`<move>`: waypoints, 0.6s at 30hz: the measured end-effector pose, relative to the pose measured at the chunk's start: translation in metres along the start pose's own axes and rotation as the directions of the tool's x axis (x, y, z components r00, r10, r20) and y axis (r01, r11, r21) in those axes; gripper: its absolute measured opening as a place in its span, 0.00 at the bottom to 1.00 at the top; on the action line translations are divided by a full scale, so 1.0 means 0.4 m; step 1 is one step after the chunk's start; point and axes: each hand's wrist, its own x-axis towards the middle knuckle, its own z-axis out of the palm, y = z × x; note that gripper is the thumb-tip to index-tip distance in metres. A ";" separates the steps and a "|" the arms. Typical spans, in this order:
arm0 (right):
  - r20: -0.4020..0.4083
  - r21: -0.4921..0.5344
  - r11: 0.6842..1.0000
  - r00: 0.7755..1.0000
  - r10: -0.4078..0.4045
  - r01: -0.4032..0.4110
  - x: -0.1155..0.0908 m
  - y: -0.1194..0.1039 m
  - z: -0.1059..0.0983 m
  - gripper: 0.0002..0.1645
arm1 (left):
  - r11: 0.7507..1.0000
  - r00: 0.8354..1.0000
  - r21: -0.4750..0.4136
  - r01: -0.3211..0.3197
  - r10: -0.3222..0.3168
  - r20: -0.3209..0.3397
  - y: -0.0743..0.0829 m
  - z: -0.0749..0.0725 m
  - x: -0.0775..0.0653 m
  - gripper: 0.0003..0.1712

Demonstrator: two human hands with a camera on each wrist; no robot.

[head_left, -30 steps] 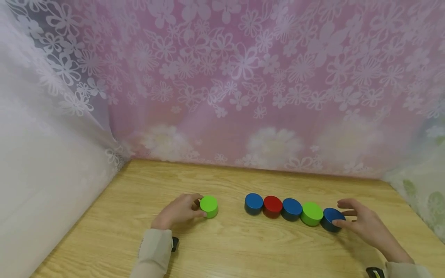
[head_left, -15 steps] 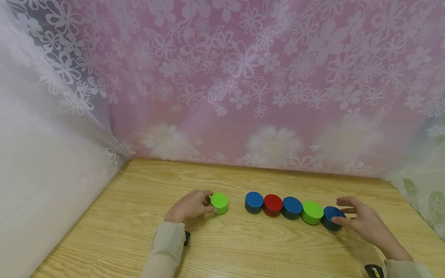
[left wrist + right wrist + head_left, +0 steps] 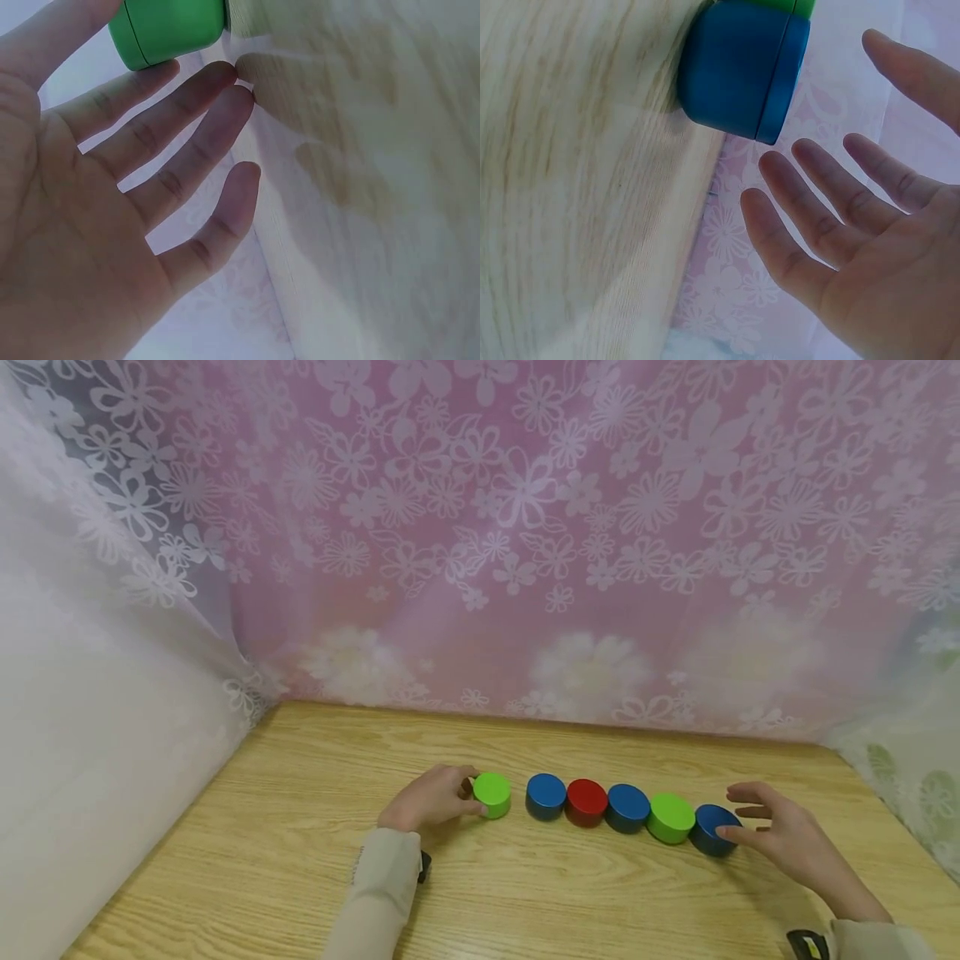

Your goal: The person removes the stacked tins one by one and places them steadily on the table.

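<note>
My left hand (image 3: 433, 797) pinches a small green round lidded tin (image 3: 492, 795) between thumb and index finger; the tin stands on the table. In the left wrist view the other fingers (image 3: 202, 150) are extended and spread beside the tin (image 3: 176, 30). A short gap separates it from a row of touching tins: blue (image 3: 546, 797), red (image 3: 587, 802), blue (image 3: 627, 808), green (image 3: 671, 818) and dark blue (image 3: 715, 830). By the row's right end is my right hand (image 3: 787, 839), fingers apart. The right wrist view shows this hand (image 3: 877, 247) clear of the blue tin (image 3: 739, 71).
The wooden table (image 3: 570, 902) runs back to a pink flowered curtain (image 3: 525, 568). White cloth (image 3: 112, 693) hangs along the left side, and a pale leaf-patterned cloth (image 3: 907, 760) along the right.
My left hand has slid the green tin rightward along the table, narrowing the gap to the row. The row and my right hand have hardly moved.
</note>
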 end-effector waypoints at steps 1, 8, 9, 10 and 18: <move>-0.004 -0.003 1.000 1.000 0.001 -0.001 -0.001 0.001 0.000 0.42 | 1.000 1.000 0.005 -0.004 0.004 0.000 0.001 0.001 0.003 0.28; -0.028 -0.030 1.000 1.000 -0.005 0.004 -0.003 0.009 0.000 0.43 | 1.000 1.000 0.015 -0.007 0.007 0.001 0.010 0.016 0.019 0.27; -0.030 -0.027 1.000 1.000 -0.006 0.005 -0.004 0.009 0.001 0.43 | 1.000 1.000 0.013 -0.006 0.006 -0.001 0.012 0.018 0.021 0.28; -0.033 -0.025 1.000 0.999 -0.007 0.006 -0.004 0.010 0.001 0.43 | 1.000 1.000 0.011 -0.005 0.005 -0.003 0.014 0.020 0.022 0.28; -0.058 0.005 1.000 0.998 -0.007 0.007 -0.007 0.011 0.004 0.43 | 0.999 1.000 0.037 -0.005 0.006 -0.015 0.021 0.028 0.031 0.34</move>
